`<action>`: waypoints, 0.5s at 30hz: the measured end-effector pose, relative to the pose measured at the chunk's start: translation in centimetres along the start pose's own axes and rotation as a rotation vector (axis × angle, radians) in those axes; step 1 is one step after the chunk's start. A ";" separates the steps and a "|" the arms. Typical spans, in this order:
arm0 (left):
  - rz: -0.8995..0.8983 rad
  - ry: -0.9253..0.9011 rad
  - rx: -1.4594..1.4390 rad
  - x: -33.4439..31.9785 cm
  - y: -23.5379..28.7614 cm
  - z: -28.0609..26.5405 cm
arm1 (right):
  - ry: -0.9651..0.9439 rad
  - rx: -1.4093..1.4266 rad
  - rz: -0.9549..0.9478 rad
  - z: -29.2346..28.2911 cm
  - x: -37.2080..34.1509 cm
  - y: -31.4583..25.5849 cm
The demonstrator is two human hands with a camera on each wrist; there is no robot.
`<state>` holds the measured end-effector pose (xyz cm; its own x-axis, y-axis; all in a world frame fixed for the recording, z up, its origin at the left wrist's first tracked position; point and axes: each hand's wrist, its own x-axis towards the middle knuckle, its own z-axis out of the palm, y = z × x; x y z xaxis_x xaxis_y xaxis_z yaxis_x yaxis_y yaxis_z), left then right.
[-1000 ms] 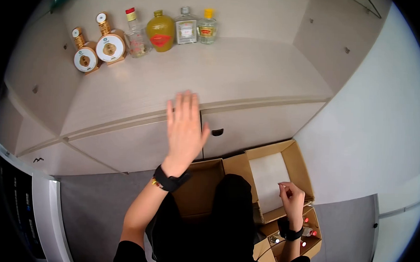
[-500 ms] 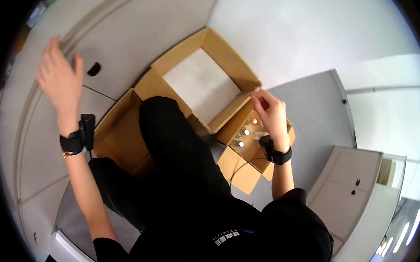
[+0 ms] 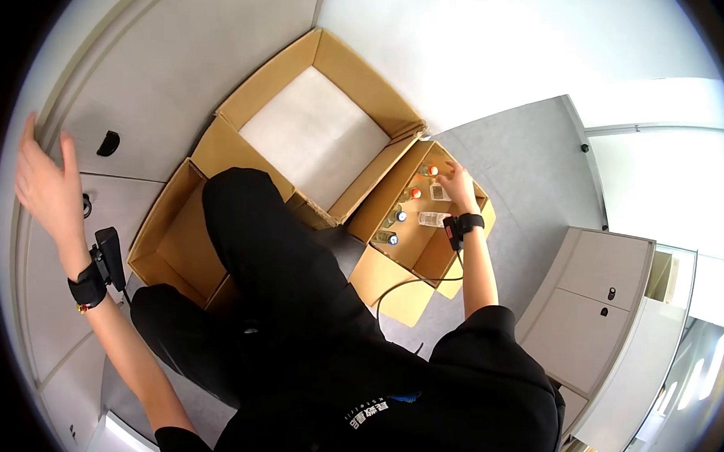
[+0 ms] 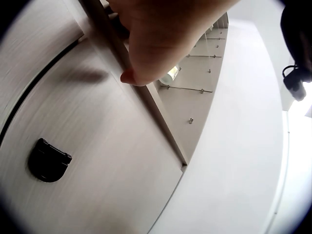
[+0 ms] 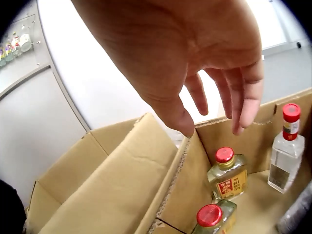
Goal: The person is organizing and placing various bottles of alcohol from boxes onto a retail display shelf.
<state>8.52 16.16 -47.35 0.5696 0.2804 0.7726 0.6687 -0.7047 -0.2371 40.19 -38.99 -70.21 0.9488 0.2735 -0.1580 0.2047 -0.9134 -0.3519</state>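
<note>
In the head view the left hand (image 3: 50,186) lies with straight fingers along the cabinet's edge at far left; the left wrist view shows it at the shelf edge (image 4: 163,122). My right hand (image 3: 459,187), fingers spread and slightly bent, is over the small cardboard box (image 3: 409,256) of bottles. From the right wrist view, the right hand (image 5: 214,105) holds nothing, above a red-capped bottle (image 5: 228,176) with a red and gold label. A clear red-capped bottle (image 5: 286,158) stands to its right, and another red-capped bottle (image 5: 214,218) is nearer the camera.
A large open carton (image 3: 368,81) with a white sheet (image 3: 313,135) in it adjoins the bottle box. Another open carton (image 3: 185,242) sits by the knees. Cabinet doors (image 3: 191,65) with black handles run along the left, and a low cabinet (image 3: 584,308) stands at right.
The head view has swung from the shelf bottles down to the boxes. My right hand has moved from above the large carton's edge to over the bottles, its fingers spreading. The left hand stays by the cabinet.
</note>
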 end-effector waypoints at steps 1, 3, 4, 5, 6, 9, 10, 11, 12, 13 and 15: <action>0.006 -0.008 0.000 -0.1 -0.2 0.2 | -0.009 0.000 0.005 0.0 0.4 0.5; -0.021 -0.034 -0.002 -0.2 -1.0 0.7 | -0.064 -0.013 0.064 0.1 1.1 1.7; -0.013 -0.043 -0.003 -0.4 -1.3 0.8 | -0.069 -0.045 0.068 0.1 1.4 2.5; -0.012 -0.055 0.049 -0.5 -1.5 0.8 | -0.050 -0.059 0.062 0.1 1.4 3.4; -0.011 -0.068 0.103 -0.6 -1.5 0.6 | -0.032 -0.075 0.054 0.1 1.2 3.7; -0.007 -0.083 0.117 -0.6 -1.3 0.0 | -0.118 -0.008 0.073 0.6 -0.2 4.2; -0.009 -0.091 0.120 -0.6 -1.3 0.0 | -0.168 0.009 0.072 0.4 -0.9 3.6; -0.023 -0.101 0.121 -0.7 -1.2 -0.1 | -0.154 -0.041 0.015 0.6 -1.9 2.8; -0.039 -0.112 0.122 -0.7 -1.2 0.0 | -0.148 0.050 -0.066 1.1 -2.8 2.6; -0.044 -0.123 0.125 -0.7 -1.6 0.1 | -0.221 -0.026 0.018 1.9 -3.1 2.3; 0.063 -0.101 0.145 -0.7 -3.3 0.6 | -0.301 -0.097 0.057 3.3 -4.4 1.5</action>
<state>6.17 18.66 -47.49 0.6526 0.3082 0.6922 0.6879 -0.6240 -0.3708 35.53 -40.53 -73.09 0.8485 0.2847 -0.4461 0.1888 -0.9504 -0.2473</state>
